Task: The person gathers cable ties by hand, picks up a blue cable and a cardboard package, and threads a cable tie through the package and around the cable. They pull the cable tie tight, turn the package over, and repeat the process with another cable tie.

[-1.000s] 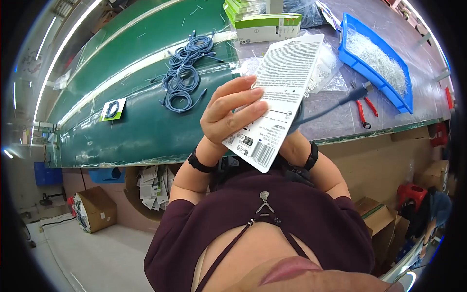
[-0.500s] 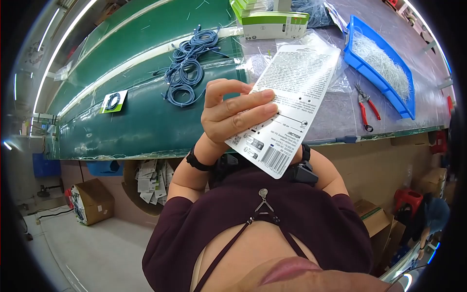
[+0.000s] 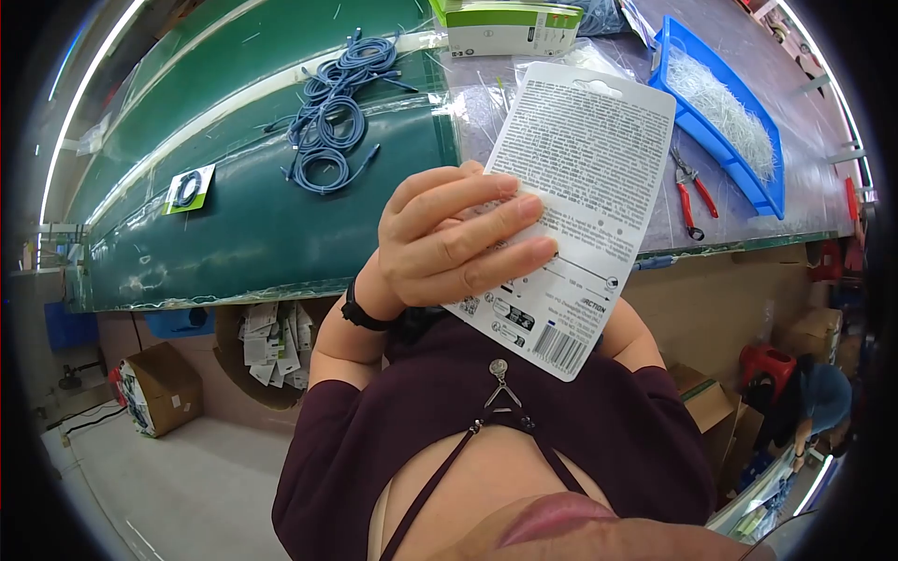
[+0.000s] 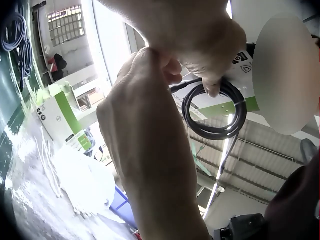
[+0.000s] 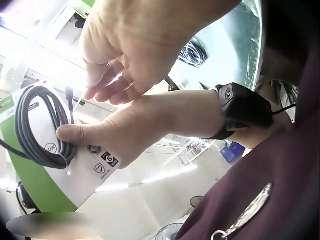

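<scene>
In the head view my left hand [image 3: 458, 234] grips a white printed packaging card [image 3: 599, 131], its fingers spread over the back. On the card's front sits a coiled dark grey-blue cable [image 5: 22, 125], and my left thumb [image 5: 77, 134] presses on the coil. My right hand [image 5: 135, 45] is behind the card, hidden from the head camera. The right wrist view shows its curled fingertips pinching a thin white strip [image 5: 76, 104] close to the cable's plug [image 5: 69, 92] at the card's upper edge. One cable end hangs loose from the coil.
Several coiled blue cables [image 3: 327, 140] and a small carded cable [image 3: 190, 189] lie on the green mat. Red-handled cutters [image 3: 694, 201] lie beside a blue tray [image 3: 769, 192] of white strips. A green-and-white box [image 3: 505, 39] stands at the back. Cardboard boxes [image 3: 173, 388] sit below the table.
The card has come nearer the head camera and turned more upright. The loose cable end, stuck out to the right a second ago, has dropped low behind the card. My right hand has gone from sight.
</scene>
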The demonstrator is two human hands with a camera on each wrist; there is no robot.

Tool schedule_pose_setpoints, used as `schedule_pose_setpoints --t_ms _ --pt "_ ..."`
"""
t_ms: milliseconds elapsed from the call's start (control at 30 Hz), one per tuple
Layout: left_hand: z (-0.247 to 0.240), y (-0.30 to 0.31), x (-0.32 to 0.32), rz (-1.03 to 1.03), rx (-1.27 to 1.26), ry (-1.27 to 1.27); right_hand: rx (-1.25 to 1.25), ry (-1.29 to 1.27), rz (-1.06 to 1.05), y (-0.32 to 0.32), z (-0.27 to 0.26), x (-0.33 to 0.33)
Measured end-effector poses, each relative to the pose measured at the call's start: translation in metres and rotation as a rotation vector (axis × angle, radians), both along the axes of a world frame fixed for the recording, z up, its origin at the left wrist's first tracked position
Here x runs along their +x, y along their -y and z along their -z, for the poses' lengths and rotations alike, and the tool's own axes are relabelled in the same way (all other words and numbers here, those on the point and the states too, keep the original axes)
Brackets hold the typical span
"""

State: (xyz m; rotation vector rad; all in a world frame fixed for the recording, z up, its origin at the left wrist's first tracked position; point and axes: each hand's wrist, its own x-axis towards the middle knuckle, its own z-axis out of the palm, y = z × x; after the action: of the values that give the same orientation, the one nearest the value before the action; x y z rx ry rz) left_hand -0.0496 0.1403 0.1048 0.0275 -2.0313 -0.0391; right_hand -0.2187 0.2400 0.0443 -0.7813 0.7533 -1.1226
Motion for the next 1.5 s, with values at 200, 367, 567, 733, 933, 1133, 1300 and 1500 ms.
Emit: schedule_pose_setpoints --t_ms 200,367,567,733,933,1133,1300,1500 --pt "-0.004 -0.004 0.003 -0.023 -0.042 0.024 0.040 0.085 0.015 -0.017 0.000 -0.009" --pt "-0.005 -0.006 0.006 -0.058 -0.091 0.055 0.056 0.159 0.027 -0.016 -0.001 -0.002" --pt "-0.005 -0.007 0.008 -0.077 -0.092 0.066 0.079 0.237 0.025 -0.018 -0.004 -0.009" --pt "-0.004 -0.007 0.007 -0.086 -0.087 0.045 0.089 0.310 0.035 -0.019 -0.007 -0.005" --pt "0.000 0.001 0.004 -0.068 -0.151 -0.027 0.099 0.393 0.044 -0.009 -0.011 0.001" --pt "-0.002 0.002 0.003 -0.058 -0.141 -0.041 0.112 0.474 0.051 -0.010 -0.015 0.001" --pt "-0.003 -0.001 0.008 -0.046 -0.089 0.031 0.122 0.544 0.065 -0.015 -0.018 0.003" --pt "0.002 0.009 -0.004 -0.030 -0.014 -0.027 0.131 0.631 0.069 0.002 -0.023 0.018"
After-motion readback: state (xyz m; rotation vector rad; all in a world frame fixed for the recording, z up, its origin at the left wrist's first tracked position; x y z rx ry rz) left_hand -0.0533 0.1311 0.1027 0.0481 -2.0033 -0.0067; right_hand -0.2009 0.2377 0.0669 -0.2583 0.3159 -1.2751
